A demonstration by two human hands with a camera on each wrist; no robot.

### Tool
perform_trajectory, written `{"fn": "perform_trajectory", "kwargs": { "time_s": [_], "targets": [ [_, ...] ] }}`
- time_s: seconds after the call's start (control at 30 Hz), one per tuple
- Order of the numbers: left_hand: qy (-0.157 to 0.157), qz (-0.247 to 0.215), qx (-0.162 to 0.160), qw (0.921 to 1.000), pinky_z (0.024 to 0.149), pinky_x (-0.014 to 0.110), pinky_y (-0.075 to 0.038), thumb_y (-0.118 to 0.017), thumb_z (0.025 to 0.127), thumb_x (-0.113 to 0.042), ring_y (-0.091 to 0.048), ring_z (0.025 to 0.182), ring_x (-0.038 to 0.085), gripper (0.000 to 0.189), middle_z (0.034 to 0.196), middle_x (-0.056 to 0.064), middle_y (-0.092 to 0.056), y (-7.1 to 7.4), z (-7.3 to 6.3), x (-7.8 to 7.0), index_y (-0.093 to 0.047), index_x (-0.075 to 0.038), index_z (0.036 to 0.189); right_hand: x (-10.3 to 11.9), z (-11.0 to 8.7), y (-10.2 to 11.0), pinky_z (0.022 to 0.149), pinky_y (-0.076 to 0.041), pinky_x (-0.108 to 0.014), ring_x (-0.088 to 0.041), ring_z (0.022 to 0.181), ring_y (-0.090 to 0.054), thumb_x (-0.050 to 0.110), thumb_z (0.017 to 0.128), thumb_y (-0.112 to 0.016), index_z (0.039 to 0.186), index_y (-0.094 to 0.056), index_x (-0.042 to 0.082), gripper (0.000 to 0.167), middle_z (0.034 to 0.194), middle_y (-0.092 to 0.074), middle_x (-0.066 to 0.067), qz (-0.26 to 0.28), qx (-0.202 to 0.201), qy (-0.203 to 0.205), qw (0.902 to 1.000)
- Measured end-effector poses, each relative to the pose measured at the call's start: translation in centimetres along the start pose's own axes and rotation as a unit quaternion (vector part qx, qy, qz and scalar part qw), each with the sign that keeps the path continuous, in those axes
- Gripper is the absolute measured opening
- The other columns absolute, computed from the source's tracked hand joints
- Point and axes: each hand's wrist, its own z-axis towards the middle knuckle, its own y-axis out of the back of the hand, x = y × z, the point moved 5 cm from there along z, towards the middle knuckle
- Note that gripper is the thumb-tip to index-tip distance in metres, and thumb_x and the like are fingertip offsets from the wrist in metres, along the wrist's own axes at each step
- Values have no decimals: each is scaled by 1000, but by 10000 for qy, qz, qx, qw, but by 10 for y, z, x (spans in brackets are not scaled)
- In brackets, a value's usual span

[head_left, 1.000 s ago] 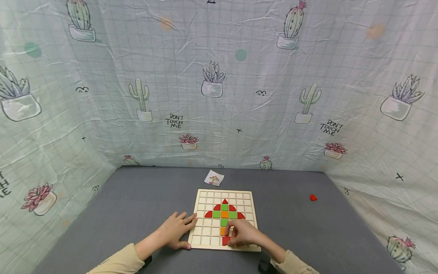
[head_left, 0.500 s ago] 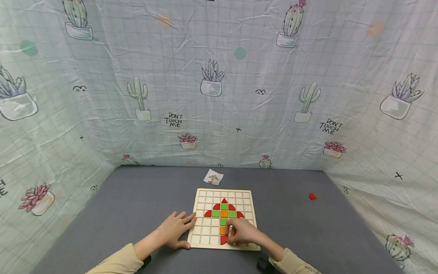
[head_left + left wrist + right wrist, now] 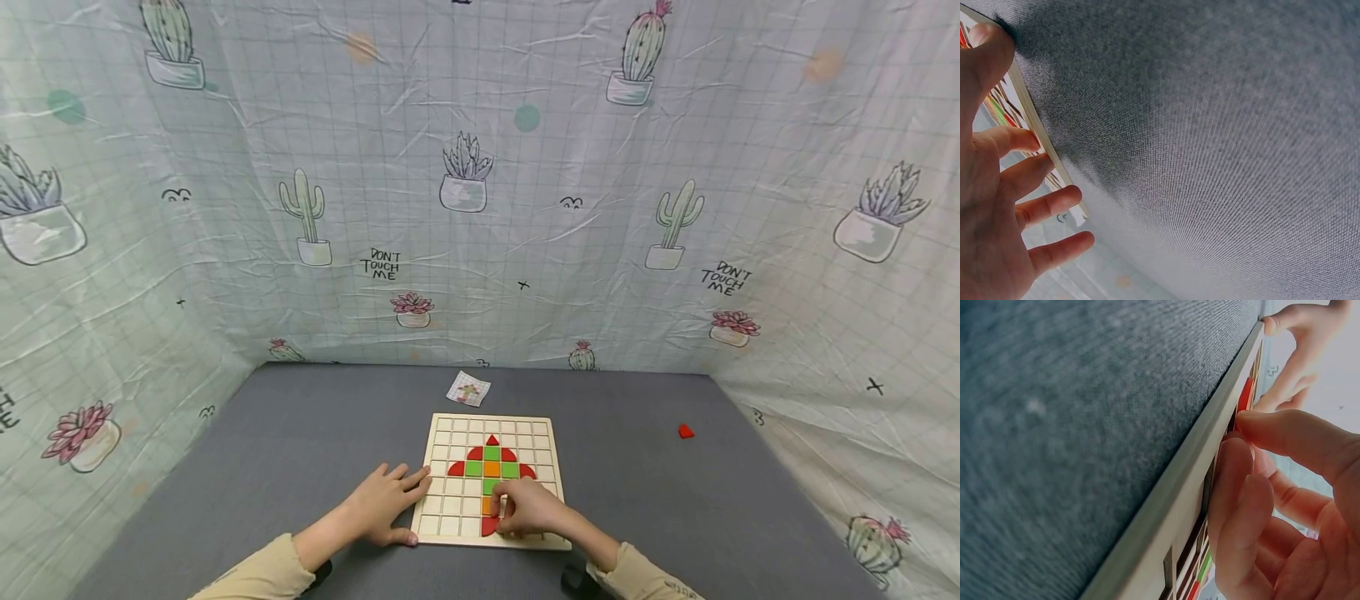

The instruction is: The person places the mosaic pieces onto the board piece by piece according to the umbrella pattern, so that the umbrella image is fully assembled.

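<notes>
A pale wooden grid board [image 3: 448, 526] lies on the grey table, bearing a pattern of green, orange and red tiles. My right hand [image 3: 534, 508] is over its front part, thumb and fingers bent together at a red tile [image 3: 489, 526] with a curved side in the front row. In the right wrist view the thumb tip meets the end of this red tile [image 3: 1245, 394]; the fingertips cover part of it. My left hand [image 3: 382, 504] rests at the board's left edge, fingers spread and thumb at the near corner. The left wrist view shows its fingertips along the board edge [image 3: 1038, 128].
Behind the board lies a small pattern card [image 3: 468, 389] with a coloured picture. One loose red piece [image 3: 686, 432] sits far to the right on the table [image 3: 622, 467]. A cactus-print curtain [image 3: 495, 242] encloses the back and sides.
The red tile in the front row has shifted slightly left and turned, its curved side now towards the right hand. The right hand has moved a touch left with it; the left hand stays put.
</notes>
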Motion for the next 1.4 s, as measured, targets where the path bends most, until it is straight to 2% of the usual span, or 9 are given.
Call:
{"fn": "perform_trajectory", "kwargs": {
  "time_s": [0.27,0.5,0.7,0.93,1.03,1.13,1.27,1.4],
  "targets": [
    [57,-5,120,9999,77,38,-39,-46,73,-70,-48,103,20,82,135,3,-46,0,0,0,-42,-14,133,-7,-3,7,41,-38,-19,-4,42,-49,4,69,-68,77,-61,6,11,53,-56,1,355,-25,88,9993],
    [43,20,133,9999,77,37,-39,-46,73,-70,-48,102,19,82,136,3,-46,-2,1,0,-42,-14,134,-16,-10,25,48,-41,-19,-4,49,-51,9,76,-65,85,-60,5,11,61,-60,-3,265,-288,322,9987],
    [44,28,181,9998,76,36,-39,-46,73,-70,-48,102,18,82,136,2,-45,-4,2,2,-41,-15,134,-26,-18,38,44,-42,-22,-18,47,-57,8,80,-63,89,-60,3,12,63,-61,-12,507,-357,300,9976],
    [36,50,214,9998,76,36,-38,-44,73,-71,-48,102,18,83,137,2,-44,-2,2,2,-40,-15,135,-47,-33,62,41,-39,-21,-23,47,-56,12,83,-60,93,-61,1,14,65,-63,-15,268,-762,236,9965],
    [18,47,168,9998,76,37,-39,-44,74,-71,-49,102,19,82,136,2,-45,-1,1,2,-41,-15,134,-60,-42,76,42,-39,-22,-24,49,-57,14,85,-59,96,-61,-1,19,67,-63,-15,138,-979,60,9951],
    [-11,49,119,9999,76,37,-39,-43,74,-71,-49,102,20,82,136,3,-45,0,1,1,-42,-14,133,-77,-51,94,43,-40,-23,-24,51,-57,15,85,-58,97,-61,-2,21,69,-64,-16,75,-1316,-344,9907],
    [-13,54,107,9999,75,37,-39,-42,74,-71,-49,101,19,82,136,3,-45,0,0,2,-42,-14,133,-104,-65,122,45,-41,-25,-25,54,-58,14,85,-57,100,-61,-2,22,71,-64,-17,164,-1792,-944,9791],
    [13,27,133,9999,75,36,-38,-42,74,-72,-48,100,19,83,136,3,-45,-1,0,2,-42,-15,133,-128,-79,145,46,-42,-27,-25,57,-59,13,86,-56,104,-58,-5,26,73,-64,-19,270,-2128,-1349,9674]
  ]
}}
